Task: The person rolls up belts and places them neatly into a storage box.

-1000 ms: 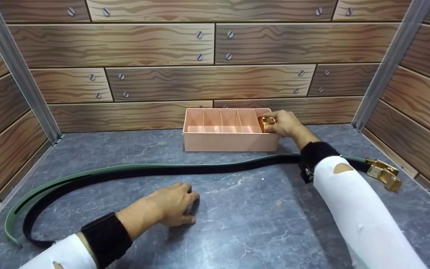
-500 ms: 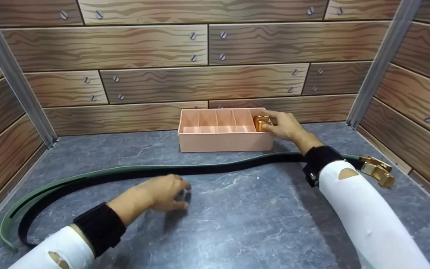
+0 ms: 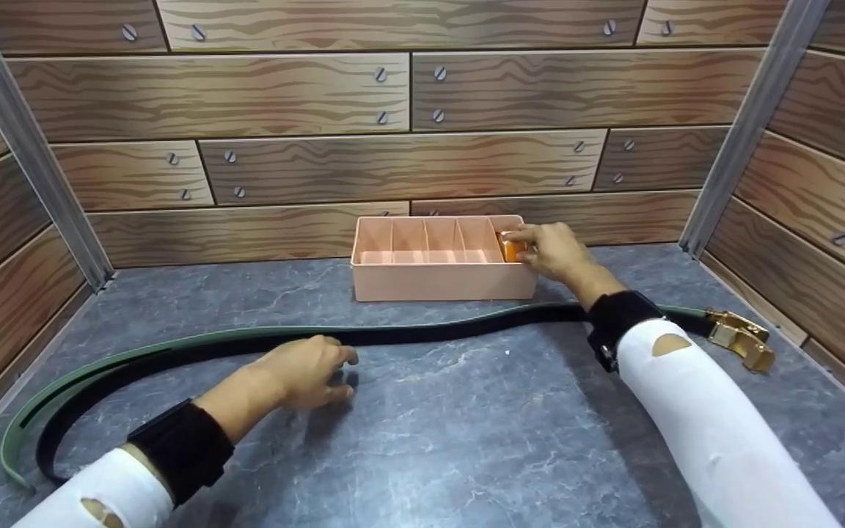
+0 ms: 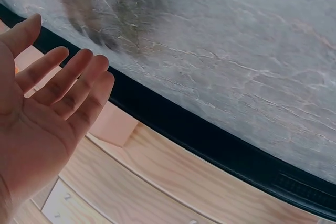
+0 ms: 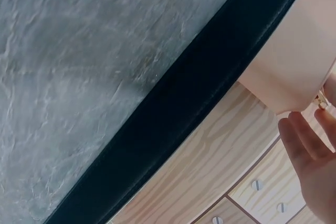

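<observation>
My right hand (image 3: 556, 251) reaches into the right end compartment of a pink divided box (image 3: 443, 283). It pinches a shiny gold-orange piece (image 3: 513, 248) there, whose exact kind I cannot tell. In the right wrist view a gold bit (image 5: 321, 101) shows between thumb and forefinger, while other fingers lie by the box's corner. My left hand (image 3: 306, 372) hovers over the table with loosely bent fingers and an empty palm, as the left wrist view also shows. In front of the box lies a long belt (image 3: 400, 334), black and green, with a gold buckle (image 3: 741, 339) at its right end.
Grey marbled tabletop (image 3: 466, 440) spreads under everything. Wood-patterned panels (image 3: 305, 95) close off the back and both sides, with metal posts (image 3: 730, 139) in the corners. The box's other compartments, to the left, hold nothing visible. The belt curves round at the far left.
My left hand has drawn left and slightly up. The right hand's fingers have shifted over the gold-orange piece, which now shows less. Box and belt stay put; the view has tilted slightly.
</observation>
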The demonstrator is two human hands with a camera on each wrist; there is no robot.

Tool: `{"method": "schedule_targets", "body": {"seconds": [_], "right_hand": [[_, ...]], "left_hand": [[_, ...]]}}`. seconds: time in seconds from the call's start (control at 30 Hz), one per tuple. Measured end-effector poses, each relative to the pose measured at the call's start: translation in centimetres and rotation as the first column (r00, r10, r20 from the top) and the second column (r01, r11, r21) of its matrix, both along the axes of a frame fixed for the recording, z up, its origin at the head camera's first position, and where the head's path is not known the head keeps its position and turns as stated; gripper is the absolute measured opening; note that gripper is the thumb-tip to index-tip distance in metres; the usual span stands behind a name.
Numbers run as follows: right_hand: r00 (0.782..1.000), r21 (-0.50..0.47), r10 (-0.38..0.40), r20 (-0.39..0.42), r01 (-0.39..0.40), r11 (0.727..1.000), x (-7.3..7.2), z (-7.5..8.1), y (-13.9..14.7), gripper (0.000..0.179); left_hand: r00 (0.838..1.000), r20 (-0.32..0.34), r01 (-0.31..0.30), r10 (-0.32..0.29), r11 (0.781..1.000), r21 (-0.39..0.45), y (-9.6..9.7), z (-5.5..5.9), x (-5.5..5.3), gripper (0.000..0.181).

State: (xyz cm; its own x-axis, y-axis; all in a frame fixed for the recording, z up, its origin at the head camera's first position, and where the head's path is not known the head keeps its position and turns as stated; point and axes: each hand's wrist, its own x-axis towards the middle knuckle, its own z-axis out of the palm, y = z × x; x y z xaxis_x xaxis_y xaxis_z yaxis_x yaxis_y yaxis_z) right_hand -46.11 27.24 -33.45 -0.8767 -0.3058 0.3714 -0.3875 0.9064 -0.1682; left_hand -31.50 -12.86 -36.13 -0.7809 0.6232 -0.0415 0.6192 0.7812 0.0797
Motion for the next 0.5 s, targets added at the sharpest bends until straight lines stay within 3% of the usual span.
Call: {"method": "schedule_targets", "body": {"seconds": [0.2, 0.37, 0.5], "right_hand": [[0.995, 0.036, -0.088, -0.055, 0.090, 0.995, 0.1, 0.2, -0.5, 0.034], [0.990, 0.114, -0.102, -0.102, 0.114, 0.987, 0.1, 0.2, -1.0, 0.027], [0.989, 0.120, -0.099, -0.111, 0.112, 0.986, 0.0, 0.1, -1.3, 0.028]], "left_hand": [[1.000, -0.030, 0.005, -0.005, 1.000, 0.020, -0.1, 0.0, 0.0, 0.041], [0.999, -0.036, 0.017, -0.016, 0.999, 0.030, -0.1, -0.1, 0.0, 0.040], [0.999, -0.043, 0.015, -0.014, 0.999, 0.034, -0.2, -0.4, 0.0, 0.040]]}}
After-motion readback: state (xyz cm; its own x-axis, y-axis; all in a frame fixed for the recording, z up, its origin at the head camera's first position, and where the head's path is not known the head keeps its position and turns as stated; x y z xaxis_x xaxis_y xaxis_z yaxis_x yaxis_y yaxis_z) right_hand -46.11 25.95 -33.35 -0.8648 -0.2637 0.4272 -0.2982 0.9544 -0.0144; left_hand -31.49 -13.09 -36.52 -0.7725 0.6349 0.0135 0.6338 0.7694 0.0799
